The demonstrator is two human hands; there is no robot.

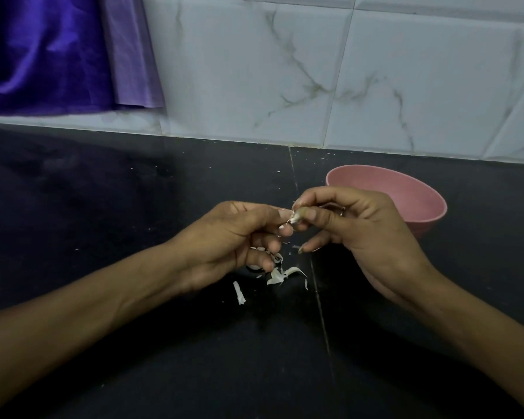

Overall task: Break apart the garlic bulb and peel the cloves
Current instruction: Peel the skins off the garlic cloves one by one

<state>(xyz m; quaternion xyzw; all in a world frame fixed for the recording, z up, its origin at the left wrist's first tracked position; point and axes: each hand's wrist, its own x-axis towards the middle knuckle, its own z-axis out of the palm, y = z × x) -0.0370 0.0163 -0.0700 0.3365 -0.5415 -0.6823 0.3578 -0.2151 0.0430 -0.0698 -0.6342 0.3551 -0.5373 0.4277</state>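
Your left hand [239, 234] and right hand [354, 225] met above the black stone counter [133, 237], both pinching one small pale garlic clove [295, 219] between thumb and fingertips, held just in front of the round pink plastic bowl [406, 192]. Thin white scraps of garlic skin [280, 275] lay scattered on the counter beneath your left fingers. A purple cloth [58, 52] hung against the white marbled wall tiles [315, 71] at far left.

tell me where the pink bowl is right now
In the head view the pink bowl sits on the black counter, right of centre, just behind the right hand.
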